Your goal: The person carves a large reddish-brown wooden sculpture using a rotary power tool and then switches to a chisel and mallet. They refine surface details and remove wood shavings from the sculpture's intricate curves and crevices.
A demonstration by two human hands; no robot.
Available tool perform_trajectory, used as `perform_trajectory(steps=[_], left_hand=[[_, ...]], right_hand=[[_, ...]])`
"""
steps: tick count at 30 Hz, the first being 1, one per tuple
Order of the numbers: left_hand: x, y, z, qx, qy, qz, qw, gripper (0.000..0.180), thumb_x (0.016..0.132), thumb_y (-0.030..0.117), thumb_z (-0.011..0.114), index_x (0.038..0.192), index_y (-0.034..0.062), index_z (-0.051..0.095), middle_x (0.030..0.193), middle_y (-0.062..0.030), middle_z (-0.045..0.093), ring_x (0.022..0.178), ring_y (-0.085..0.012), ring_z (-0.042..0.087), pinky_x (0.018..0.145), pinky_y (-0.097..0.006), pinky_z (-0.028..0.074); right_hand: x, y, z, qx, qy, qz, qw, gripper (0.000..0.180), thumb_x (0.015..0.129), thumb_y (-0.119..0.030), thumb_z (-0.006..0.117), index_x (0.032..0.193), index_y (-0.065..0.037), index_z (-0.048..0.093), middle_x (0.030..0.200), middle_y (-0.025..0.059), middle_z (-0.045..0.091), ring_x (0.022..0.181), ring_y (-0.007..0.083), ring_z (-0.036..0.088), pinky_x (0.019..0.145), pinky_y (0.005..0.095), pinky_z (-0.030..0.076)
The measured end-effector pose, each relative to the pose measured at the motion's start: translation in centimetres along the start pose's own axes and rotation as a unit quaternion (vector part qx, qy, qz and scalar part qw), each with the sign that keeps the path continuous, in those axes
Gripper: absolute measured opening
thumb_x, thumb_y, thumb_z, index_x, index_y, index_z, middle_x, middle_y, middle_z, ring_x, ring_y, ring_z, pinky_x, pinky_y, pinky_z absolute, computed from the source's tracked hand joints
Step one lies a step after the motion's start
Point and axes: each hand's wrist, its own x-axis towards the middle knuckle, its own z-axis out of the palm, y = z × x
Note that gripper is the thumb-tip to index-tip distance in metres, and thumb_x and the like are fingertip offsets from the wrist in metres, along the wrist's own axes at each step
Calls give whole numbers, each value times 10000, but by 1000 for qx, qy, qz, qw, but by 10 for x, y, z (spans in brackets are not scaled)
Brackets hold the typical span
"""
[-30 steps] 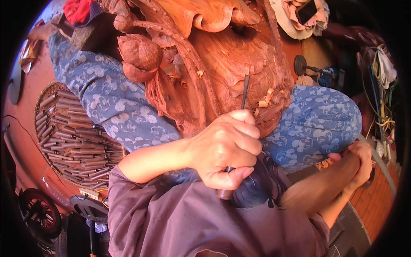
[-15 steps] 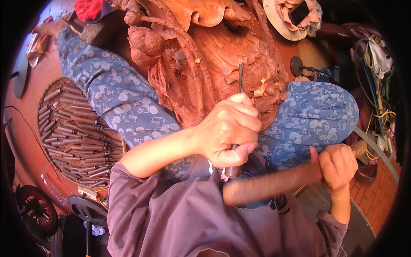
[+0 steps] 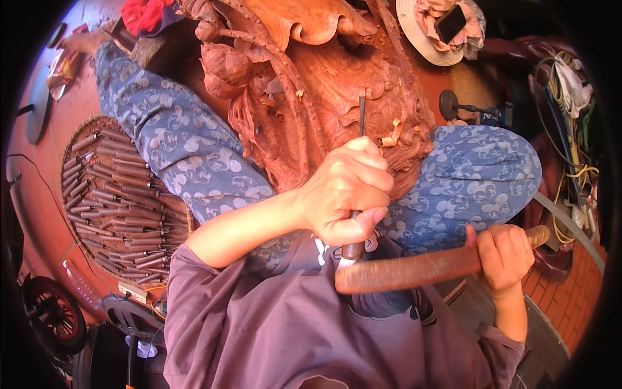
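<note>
My left hand is closed around a wood chisel. Its thin dark blade points away from me onto the carved reddish wood, and the butt of its handle sticks out below my fist. In my right hand is a thick wooden mallet, gripped near its narrow end. The mallet's broad end lies right by the chisel's butt; whether they touch I cannot tell. A curled wood chip rests on the carving beside the blade.
A round basket of several wooden-handled chisels stands on the left. At the far right are a pale hat with a phone on it, a blue power tool and tangled cords. The carving lies between my legs.
The mallet has swung up toward the chisel's butt and is less blurred. My left hand and the chisel have shifted very slightly away from me.
</note>
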Motion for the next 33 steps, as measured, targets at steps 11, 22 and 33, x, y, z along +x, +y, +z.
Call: perform_trajectory(steps=[11,22,33], left_hand=[[6,-3,-4,21,-10,3,1000,254,729,211,564,546,102,426,588,-55,395,554,-272,429,628,-383,340],[-2,6,-2,-29,1,30,999,281,774,224,527,551,96,414,592,-58,385,545,-267,419,614,-387,346],[6,8,-7,-38,0,7,999,307,826,232,466,564,73,463,583,-71,432,532,-269,436,602,-379,347]], right_hand=[[-2,12,11,29,39,-35,998,247,729,-66,797,857,-37,588,759,77,568,625,239,565,563,344,488],[13,-6,-3,106,20,31,994,323,676,-54,838,848,-26,567,720,82,577,606,256,582,531,363,481],[27,-8,-10,97,13,27,995,304,683,-78,844,792,-61,560,722,56,566,598,224,574,541,342,501]])
